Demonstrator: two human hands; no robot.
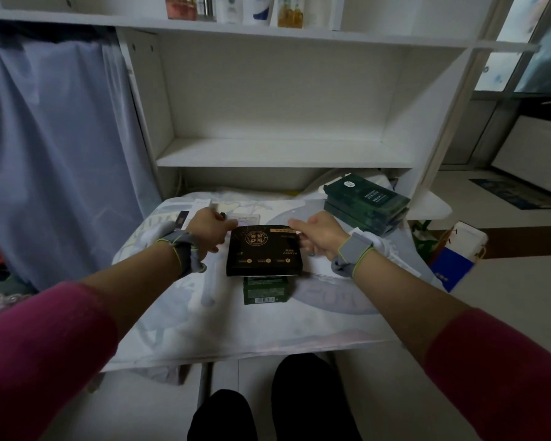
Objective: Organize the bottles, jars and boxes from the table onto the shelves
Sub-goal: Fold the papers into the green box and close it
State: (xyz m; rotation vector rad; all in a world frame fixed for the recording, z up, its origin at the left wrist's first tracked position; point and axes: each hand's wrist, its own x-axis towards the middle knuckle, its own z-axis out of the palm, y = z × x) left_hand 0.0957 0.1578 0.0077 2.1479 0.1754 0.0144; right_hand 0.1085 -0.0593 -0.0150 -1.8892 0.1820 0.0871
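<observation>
White shelf unit (283,151) stands behind the table. Its lower board is bare in view, and the board above carries a row of bottles (233,7), which are partly cut off at the top edge. A blue curtain (45,154) hangs to the left of the unit.

The table (236,329) is covered in a pale printed cloth and abuts the foot of the shelf unit.

A stack of dark green boxes (366,202) lies flat at the far right corner of the table. Its long axis runs diagonally from far left to near right, and the white lettering on top is turned away from the wearer.

The black box (264,249) is at the table's centre with its broad face up. Its longer side appears to run left to right. The gold print reads upside down from the wearer's side, so the top of the print points toward the person. Its near edge overlaps a small green box (265,289), which lies flat just beneath with its barcode face toward the person.

The left hand (210,230) is at the far left corner of the black box, with fingers curled round the edge and the thumb on top. The right hand (315,233) grasps the far right corner, with the thumb over the edge and fingers tucked beneath. Both wrists wear grey bands, and both sleeves are magenta.
</observation>
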